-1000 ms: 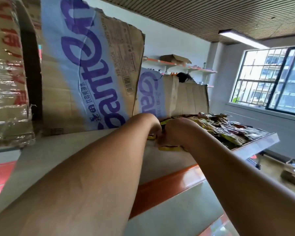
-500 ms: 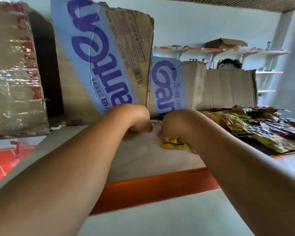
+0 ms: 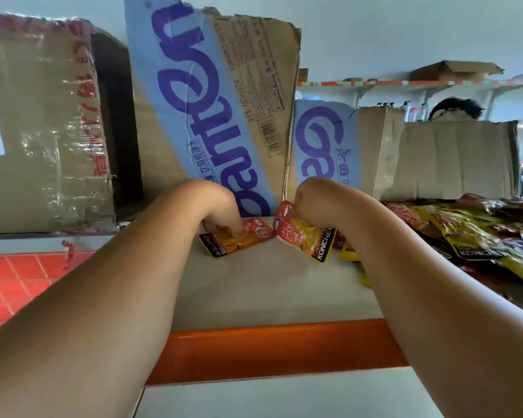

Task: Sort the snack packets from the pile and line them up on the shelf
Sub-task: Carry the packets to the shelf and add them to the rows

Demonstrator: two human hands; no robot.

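Facing a pale wall (image 3: 375,40) under soft, even light. Looking across a cream shelf (image 3: 254,297) with an orange front edge, backed by cardboard boxes: a taped box (image 3: 37,131) at the left, a tall box (image 3: 212,101) with a blue band and purple lettering tilting beside it, a low box (image 3: 453,158) at the right. Catching, beyond the low box, a wall shelf (image 3: 405,83) with an orange edge, resting on white brackets and carrying an open carton (image 3: 453,70). Glimpsing small bottles (image 3: 411,111) under it, too blurred to tell apart. Seeing red floor tiles (image 3: 12,285) down at the left.
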